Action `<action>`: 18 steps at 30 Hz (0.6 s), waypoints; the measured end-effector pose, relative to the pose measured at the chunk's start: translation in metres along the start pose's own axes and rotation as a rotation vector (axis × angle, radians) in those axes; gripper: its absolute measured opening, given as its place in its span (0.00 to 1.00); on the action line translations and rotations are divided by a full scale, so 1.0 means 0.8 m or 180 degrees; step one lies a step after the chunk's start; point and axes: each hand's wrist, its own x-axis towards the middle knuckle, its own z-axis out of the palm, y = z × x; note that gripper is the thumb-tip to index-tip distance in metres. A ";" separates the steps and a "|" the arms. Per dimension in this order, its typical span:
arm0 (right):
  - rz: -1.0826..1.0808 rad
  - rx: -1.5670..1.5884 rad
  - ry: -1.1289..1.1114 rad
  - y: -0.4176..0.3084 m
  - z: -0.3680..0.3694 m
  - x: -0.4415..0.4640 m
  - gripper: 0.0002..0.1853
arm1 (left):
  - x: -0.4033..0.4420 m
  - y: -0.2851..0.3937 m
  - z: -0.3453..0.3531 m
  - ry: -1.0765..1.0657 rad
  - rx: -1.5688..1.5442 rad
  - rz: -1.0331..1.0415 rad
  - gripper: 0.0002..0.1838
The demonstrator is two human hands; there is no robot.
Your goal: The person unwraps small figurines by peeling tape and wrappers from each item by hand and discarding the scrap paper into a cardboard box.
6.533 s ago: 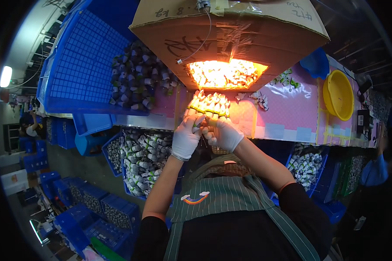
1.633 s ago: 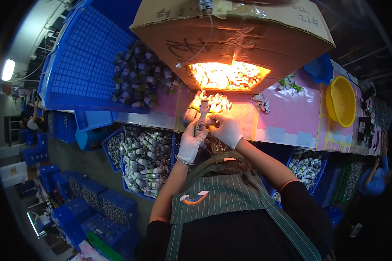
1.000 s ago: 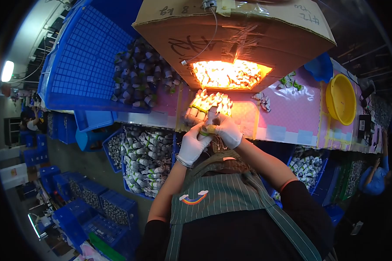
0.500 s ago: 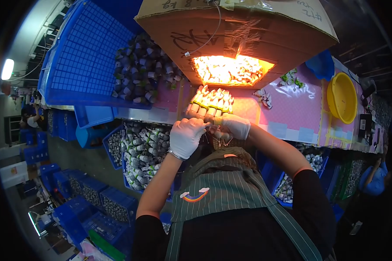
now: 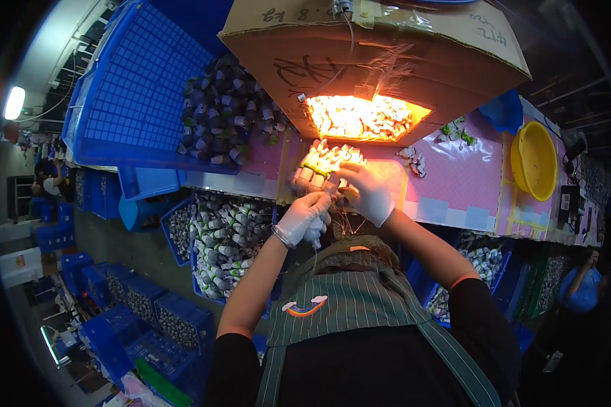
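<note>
A pale grey pc [image 5: 313,235] is held below the L hand [image 5: 304,216], fingers curled shut around it, long axis approx near–far. The row of banded pcs [image 5: 312,173] is set just far of it, at the worktop [image 5: 458,183] edge, aligned L–R. The R hand [image 5: 368,192] is placed nearer the row, fingers loosely bent; grip, if any, can't be told.

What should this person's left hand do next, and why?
Perhaps ease forward and set the grey piece beside the row of banded pieces: the left hand is closed around that grey piece, and the row lies just ahead, next to the right hand.
</note>
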 end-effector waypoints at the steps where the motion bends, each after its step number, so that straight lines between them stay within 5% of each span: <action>1: 0.0521 0.0089 0.0333 0.015 0.011 -0.009 0.15 | 0.015 -0.002 0.000 0.0562 0.0728 0.0597 0.26; 4: 0.1198 0.0231 0.0683 0.035 0.004 -0.016 0.19 | 0.079 -0.016 -0.039 0.1452 0.2217 0.1783 0.31; 8: 0.1933 -0.0138 0.0471 0.096 0.021 -0.059 0.16 | 0.112 0.002 -0.006 0.2114 0.3056 0.1827 0.27; 10: 0.2220 0.0434 0.0808 0.123 0.028 -0.085 0.12 | 0.104 0.020 0.039 0.1652 0.2600 0.0818 0.28; 11: 0.2983 0.1164 0.0530 0.123 0.021 -0.088 0.12 | 0.099 0.026 0.060 0.1714 0.2868 0.1039 0.29; 12: 0.3007 0.1151 0.0540 0.120 0.016 -0.090 0.12 | 0.111 0.022 0.069 0.1686 0.2868 0.1030 0.29; 14: 0.4063 0.3785 0.0417 0.114 0.009 -0.095 0.12 | 0.145 0.009 0.079 0.1769 0.3710 0.0760 0.31; 16: 0.3871 0.3815 0.0343 0.115 0.015 -0.103 0.13 | 0.180 -0.024 0.068 0.1633 0.3510 0.0841 0.26; 18: 0.2802 0.1921 0.0615 0.114 0.019 -0.096 0.13 | 0.175 -0.035 0.060 0.1317 0.2880 0.1263 0.21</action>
